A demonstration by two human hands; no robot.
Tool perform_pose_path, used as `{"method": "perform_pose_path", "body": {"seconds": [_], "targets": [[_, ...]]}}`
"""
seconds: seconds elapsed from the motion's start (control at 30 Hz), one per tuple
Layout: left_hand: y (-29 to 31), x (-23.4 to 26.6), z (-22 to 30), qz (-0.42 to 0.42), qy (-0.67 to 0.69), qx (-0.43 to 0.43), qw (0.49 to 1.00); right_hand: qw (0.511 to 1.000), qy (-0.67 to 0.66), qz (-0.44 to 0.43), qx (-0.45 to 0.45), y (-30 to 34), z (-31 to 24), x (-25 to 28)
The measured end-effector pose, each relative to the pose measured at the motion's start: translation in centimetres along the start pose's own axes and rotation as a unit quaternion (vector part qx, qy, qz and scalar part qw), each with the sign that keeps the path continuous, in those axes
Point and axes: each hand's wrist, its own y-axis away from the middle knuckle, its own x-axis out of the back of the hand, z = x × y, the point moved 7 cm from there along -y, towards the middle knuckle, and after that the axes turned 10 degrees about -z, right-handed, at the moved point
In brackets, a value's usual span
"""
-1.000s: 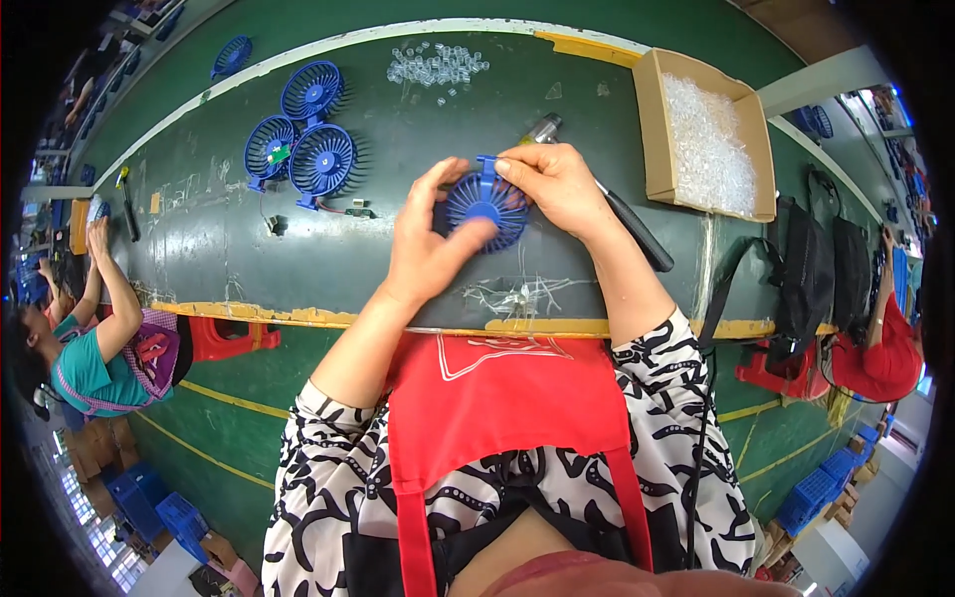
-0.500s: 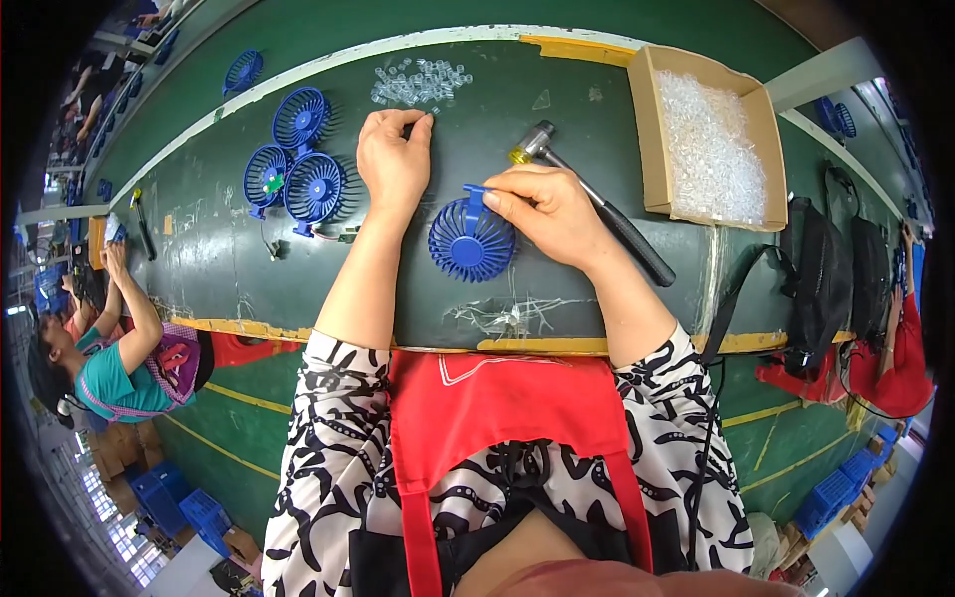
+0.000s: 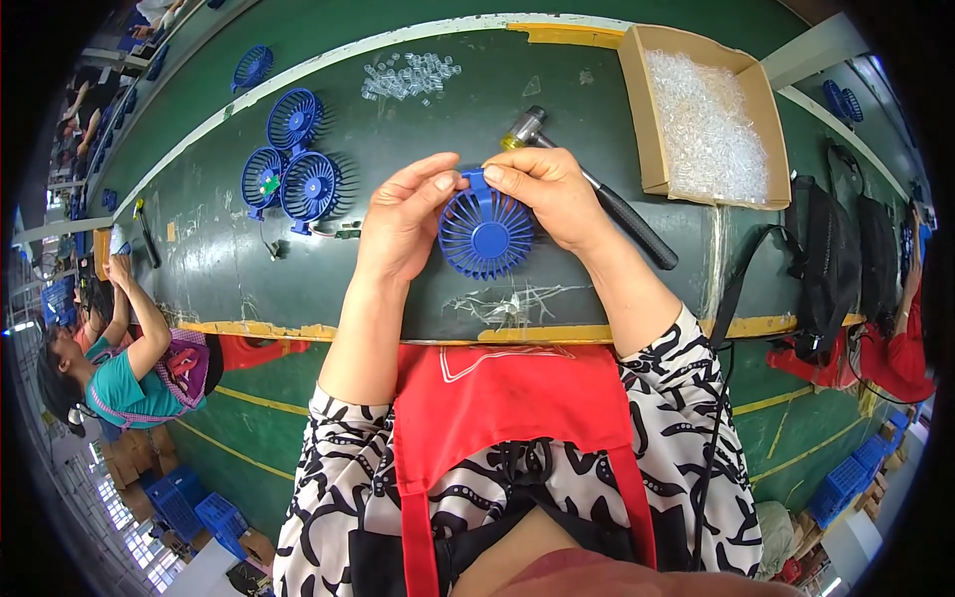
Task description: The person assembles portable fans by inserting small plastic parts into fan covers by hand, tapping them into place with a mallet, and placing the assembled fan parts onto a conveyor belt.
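Observation:
A round blue fan housing (image 3: 484, 237) with a slatted grille is held over the bench, its short neck pointing away from me. My right hand (image 3: 546, 191) pinches that neck from the right, between thumb and forefinger. On the neck's other side is my left hand (image 3: 410, 214), thumb and forefinger closed at the tip; whatever they hold is too small and covered to make out. Beyond both hands lies a loose pile of small clear plastic pieces (image 3: 408, 76).
Several blue fan parts (image 3: 313, 187) lie to the left, one with a green circuit board. A hammer (image 3: 627, 221) rests right of my hand, beside a cardboard box (image 3: 654, 149) of clear pieces. A black bag (image 3: 826, 259) hangs farther right. A co-worker (image 3: 139, 373) sits at the left.
My left hand has come back from the pile of clear pieces to the neck of the fan housing. The housing has moved slightly right and away from me, still in my right hand.

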Motion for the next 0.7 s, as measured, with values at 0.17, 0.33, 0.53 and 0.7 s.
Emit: {"method": "perform_pose_path", "body": {"seconds": [0.17, 0.33, 0.53, 0.7], "targets": [[0.2, -0.1, 0.4, -0.013, -0.015, -0.011, 1.000, 0.999, -0.022, -0.028, -0.002, 0.0, -0.4, -0.6], [0.3, 0.0, 0.7, -0.023, -0.055, -0.023, 0.998, 0.999, -0.028, -0.036, -0.016, 0.0, -0.3, -0.6], [0.8, -0.8, 1.7, -0.003, -0.191, -0.059, 0.980, 0.999, -0.013, -0.027, -0.027, 0.0, 0.2, -0.4], [1.4, -1.6, 2.1, 0.029, -0.319, -0.099, 0.942, 0.998, 0.048, -0.026, -0.037, 0.0, -0.2, -0.4]]}}
